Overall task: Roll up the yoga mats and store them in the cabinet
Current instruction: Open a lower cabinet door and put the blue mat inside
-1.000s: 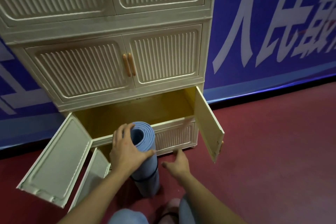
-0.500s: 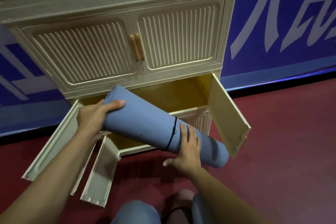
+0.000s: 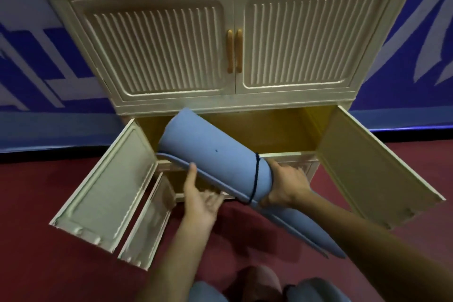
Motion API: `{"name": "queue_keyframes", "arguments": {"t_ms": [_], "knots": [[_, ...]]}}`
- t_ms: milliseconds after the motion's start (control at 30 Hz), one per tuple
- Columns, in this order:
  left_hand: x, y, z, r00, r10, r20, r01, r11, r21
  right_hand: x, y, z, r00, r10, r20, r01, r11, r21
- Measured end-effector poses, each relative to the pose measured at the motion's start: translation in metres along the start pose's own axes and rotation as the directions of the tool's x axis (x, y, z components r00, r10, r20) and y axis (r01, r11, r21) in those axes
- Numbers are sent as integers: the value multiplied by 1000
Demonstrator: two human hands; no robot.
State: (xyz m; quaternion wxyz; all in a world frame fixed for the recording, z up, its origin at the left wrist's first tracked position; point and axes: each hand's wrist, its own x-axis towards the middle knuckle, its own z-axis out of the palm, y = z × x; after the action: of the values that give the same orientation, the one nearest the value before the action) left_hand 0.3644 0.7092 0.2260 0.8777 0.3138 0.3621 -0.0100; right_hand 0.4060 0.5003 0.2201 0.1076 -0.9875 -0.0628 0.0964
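mat: matt foam | cabinet: ribbed cream plastic | floor: matt red

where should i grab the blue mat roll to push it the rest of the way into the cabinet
Take the blue mat roll at its near end, past the black cord, coming from the right as the right hand does. The roll tilts with its far end already at the open compartment. A loose flap hangs from that near end, so a grip there gathers it, while the left hand supports from beneath.
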Motion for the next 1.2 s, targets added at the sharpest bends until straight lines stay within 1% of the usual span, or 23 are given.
{"name": "queue_keyframes", "arguments": {"t_ms": [33,67,100,133,200,267,333,433,567,600,633,667,700,733,767,800,867,900,967,1033,1100,1133,1200], "knots": [[0,-18,2,994,-93,56,94,995,-21,4,-6,-6,999,-12,33,14,999,-44],[-1,-36,4,988,-130,79,130,992,6,8,-11,-10,999,-15,50,19,997,-71],[2,-50,4,987,-128,94,120,989,84,12,-14,-10,998,-19,59,24,995,-94],[6,-61,2,986,-123,109,100,975,198,16,-16,-10,997,-20,79,29,994,-107],[10,-75,1,973,-196,125,130,903,409,25,-21,-11,992,-15,123,29,994,-110],[22,-82,2,962,-243,123,161,872,461,33,-26,-9,991,-10,134,26,992,-121],[35,-85,3,976,-206,78,147,873,464,43,-32,-5,991,-24,133,46,986,-163],[53,-88,0,998,-63,9,54,911,409,58,-40,0,988,-18,152,50,976,-211],[68,-90,-2,999,-33,-34,43,929,367,71,-38,9,988,-3,152,39,972,-231],[73,-90,-1,999,-25,-40,38,929,367,73,-37,10,990,-12,141,40,979,-199],[78,-89,1,998,-8,-56,27,932,360,73,-34,12,990,-15,141,32,993,-115],[84,-86,2,997,27,-79,1,942,336,71,-31,13,990,-14,143,8,999,41],[90,-81,0,991,68,-113,-30,950,310,69,-24,16,989,-15,146,-21,970,242],[98,-75,-1,983,107,-153,-56,951,304,63,-14,18,987,-14,160,-53,912,407],[104,-68,-3,972,129,-197,-63,949,308,56,-3,22,983,-26,183,-65,876,477],[110,-61,-9,962,130,-242,-53,952,302,46,7,28,972,-43,231,-61,902,427],[117,-50,-18,951,96,-294,-27,973,229,24,25,52,947,-78,312,-21,953,302],[119,-49,-21,952,76,-298,-14,979,204,16,32,65,949,-70,308,-26,954,299],[120,-49,-25,962,62,-266,0,974,226,13,35,81,973,-55,223,-25,940,341],[119,-48,-28,984,54,-169,-19,979,202,19,32,82,981,-51,190,-22,932,362],[119,-49,-26,998,42,-42,-34,986,164,28,33,76,979,-44,198,-30,933,358],[118,-52,-23,1000,9,-10,-7,984,180,33,35,73,976,-47,211,-32,934,356],[106,-63,-15,989,-143,-20,144,954,263,38,36,73,971,-60,231,-27,934,356]]}}
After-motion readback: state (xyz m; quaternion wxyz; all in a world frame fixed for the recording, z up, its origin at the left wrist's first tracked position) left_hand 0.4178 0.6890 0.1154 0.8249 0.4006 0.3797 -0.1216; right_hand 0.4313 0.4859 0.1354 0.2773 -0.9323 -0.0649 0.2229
